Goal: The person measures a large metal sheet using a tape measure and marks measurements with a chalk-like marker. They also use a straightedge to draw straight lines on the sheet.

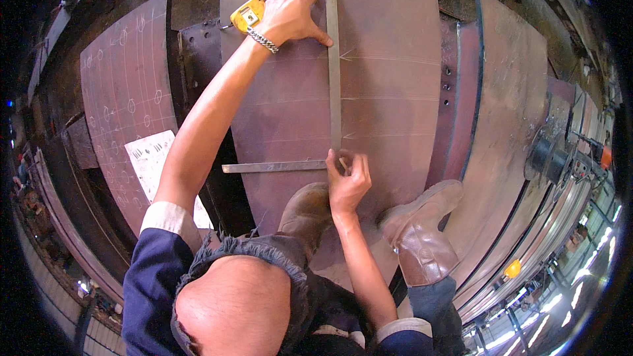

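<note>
A long steel square [335, 99] lies on the brown steel plate [389, 33], its short leg pointing left near my boot. My left hand [288, 14] is spread at the far part of the blade, with thumb and forefinger pressing against its left edge. Beside that hand is a yellow tape measure [248, 13], close to the wrist. At the square's corner, my right hand [349, 184] is closed in a pinch around a small thin stick [344, 163], mostly covered by the fingers. Thin pale lines and arrow marks cross the plate.
My boots [422, 217] rest on and beside the plate. To the left, another marked plate [125, 92] has a paper sheet [155, 158] on it. More plates [511, 86] and a black spool-shaped tool [550, 158] are at the right. Dark gaps separate the plates.
</note>
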`<state>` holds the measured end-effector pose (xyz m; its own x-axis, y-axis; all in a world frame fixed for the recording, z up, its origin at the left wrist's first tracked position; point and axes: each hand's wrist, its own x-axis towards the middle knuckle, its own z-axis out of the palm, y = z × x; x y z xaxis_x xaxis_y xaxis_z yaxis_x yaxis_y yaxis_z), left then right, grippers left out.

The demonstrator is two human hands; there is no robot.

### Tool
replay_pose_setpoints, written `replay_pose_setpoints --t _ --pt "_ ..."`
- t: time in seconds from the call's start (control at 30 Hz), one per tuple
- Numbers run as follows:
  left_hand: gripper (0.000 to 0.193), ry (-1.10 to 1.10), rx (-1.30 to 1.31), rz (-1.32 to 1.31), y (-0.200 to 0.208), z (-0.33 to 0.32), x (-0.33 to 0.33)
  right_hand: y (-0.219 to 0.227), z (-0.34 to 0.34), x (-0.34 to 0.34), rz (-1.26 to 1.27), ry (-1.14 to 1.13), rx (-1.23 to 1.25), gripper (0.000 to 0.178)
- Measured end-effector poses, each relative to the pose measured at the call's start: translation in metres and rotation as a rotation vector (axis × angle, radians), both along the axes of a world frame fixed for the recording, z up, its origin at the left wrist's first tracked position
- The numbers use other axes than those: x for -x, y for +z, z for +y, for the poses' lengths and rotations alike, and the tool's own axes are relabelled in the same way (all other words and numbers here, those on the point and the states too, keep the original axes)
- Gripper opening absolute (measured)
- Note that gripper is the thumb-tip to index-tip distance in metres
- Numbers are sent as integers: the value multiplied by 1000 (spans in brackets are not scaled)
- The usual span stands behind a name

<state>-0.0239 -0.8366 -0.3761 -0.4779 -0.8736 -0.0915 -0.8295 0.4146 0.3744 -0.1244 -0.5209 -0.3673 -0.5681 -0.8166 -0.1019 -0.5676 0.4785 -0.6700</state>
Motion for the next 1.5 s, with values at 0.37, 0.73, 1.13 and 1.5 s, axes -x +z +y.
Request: replay_pose_setpoints --t 0.37,0.73,1.13,1.5 --pt "113 39 -10 -24 3 3 8 -1 -1 5 -26 4 -49 23" --pt "117 67 -36 -35 7 3 4 27 -140 53 157 75 356 16" --pt "120 69 -61 36 13 2 11 21 -343 63 313 349 327 15" --pt "115 98 -79 30 15 5 8 4 -342 42 261 406 268 20"
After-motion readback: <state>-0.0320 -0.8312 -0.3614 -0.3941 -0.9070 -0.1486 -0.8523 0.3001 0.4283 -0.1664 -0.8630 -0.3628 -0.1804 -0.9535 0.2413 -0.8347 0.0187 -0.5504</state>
